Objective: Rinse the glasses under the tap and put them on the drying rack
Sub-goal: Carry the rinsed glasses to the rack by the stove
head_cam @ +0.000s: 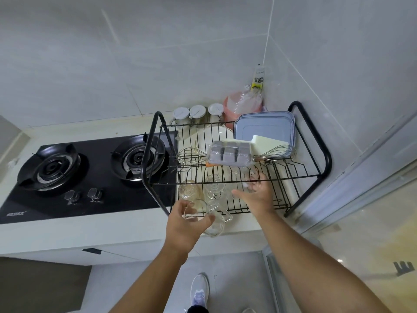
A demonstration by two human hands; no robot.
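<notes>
— Where is the glass that goes next?
— In the left hand (184, 222), low in the middle of the frame. Fingers and thumb are curled round a clear handled glass (213, 223), held at the front edge of the drying rack (326, 154), level with its lower tier
— Which way does it lie?
— Tipped over, I'd judge. Its long axis runs from upper left to lower right in the picture, and the handle sticks out to the right. The free wires lie up and to the right of it, so the move turns on swinging it that way and slipping it in beneath the upper tier
— And the right hand (257, 193)?
— It is nearer that free space. It reaches in under the upper tier, right of centre, with the thumb stuck out to the left and the fingers stretched and spread. They curl round nothing I can see
— What stands on the lower tier?
— A round glass (189, 190) just above the left hand, and a taller glass (214, 188) beside it, between the two hands
— What can't you make out?
— Clear glass over a white counter, so where the held one ends and which end is its mouth are unsure. There is a faint clear shape at the right fingertips, but I cannot tell whether it is a glass or whether they touch it. The ice tray (230, 152) and whisk (191, 155) on the upper tier hide the back of the lower one. No tap is in view
</notes>
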